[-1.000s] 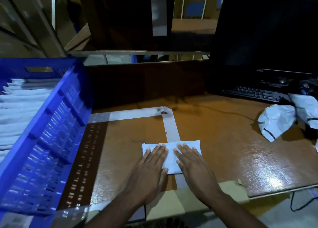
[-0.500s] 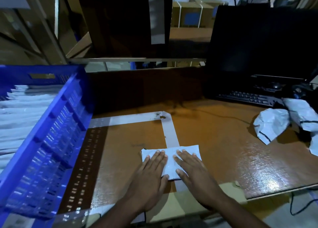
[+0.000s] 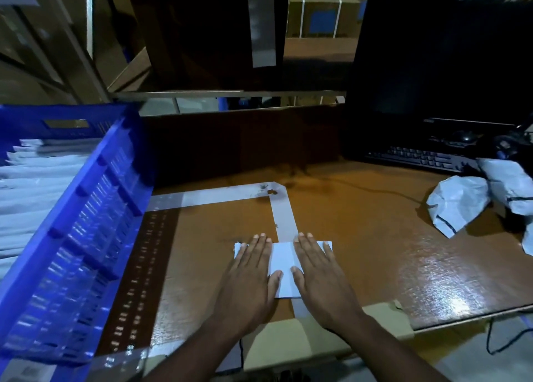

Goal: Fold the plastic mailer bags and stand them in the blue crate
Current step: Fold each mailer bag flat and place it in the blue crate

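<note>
Left hand [image 3: 249, 277] flat, fingers straight and close together, pressing down on the left part of a folded white mailer bag [image 3: 284, 269]. Right hand [image 3: 318, 275] likewise flat, fingers slightly spread, pressing on the bag's right part; thumbs turned inward, not touching, a strip of bag showing between them. Bag lying flat on the brown table [image 3: 375, 251], across a strip of grey tape [image 3: 284, 217] that runs away from the body and turns left at a corner toward the crate. Bag's far edge just beyond the fingertips; near edge just short of the table's front edge, where a flap of cardboard [image 3: 288, 341] overhangs. Left of the hands a stretch of bare tabletop, then a dark band, then the slatted wall of the blue crate [image 3: 86, 237], well apart from the bag. Inside the crate, a row of folded white bags [image 3: 37, 197] standing on edge, packed close. Right of the hands a wide stretch of bare glossy tabletop up to two crumpled white bags [image 3: 458, 202] near the right edge. Behind those, a black keyboard [image 3: 418, 158] in front of a dark monitor [image 3: 441, 55]. Dark upright panel along the table's far side.
</note>
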{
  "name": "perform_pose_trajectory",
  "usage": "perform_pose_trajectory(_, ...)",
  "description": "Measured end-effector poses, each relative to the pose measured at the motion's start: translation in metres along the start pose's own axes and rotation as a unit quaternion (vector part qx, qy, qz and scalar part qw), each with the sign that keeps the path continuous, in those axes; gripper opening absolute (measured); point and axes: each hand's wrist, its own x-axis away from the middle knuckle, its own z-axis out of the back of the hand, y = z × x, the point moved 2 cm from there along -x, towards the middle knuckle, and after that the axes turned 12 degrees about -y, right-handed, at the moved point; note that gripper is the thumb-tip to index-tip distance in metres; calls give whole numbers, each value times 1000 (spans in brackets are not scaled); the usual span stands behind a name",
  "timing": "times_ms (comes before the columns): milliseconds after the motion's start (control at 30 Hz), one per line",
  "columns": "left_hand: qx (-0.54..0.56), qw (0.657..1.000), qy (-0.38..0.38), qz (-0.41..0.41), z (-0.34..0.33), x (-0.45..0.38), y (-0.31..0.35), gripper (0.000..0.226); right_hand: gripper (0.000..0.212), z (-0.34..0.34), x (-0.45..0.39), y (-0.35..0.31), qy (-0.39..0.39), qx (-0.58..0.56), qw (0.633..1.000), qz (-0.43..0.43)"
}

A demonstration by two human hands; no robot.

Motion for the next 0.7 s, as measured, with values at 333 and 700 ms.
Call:
perform_pose_trajectory(333,-2,999,-10,33,0,3,-3,92,73,3,13,15,-47,5,998,-38)
perform_pose_trajectory(700,34,998,-5,45,5,8,-7,90,82,15,16,19,-78,-40,994,-69)
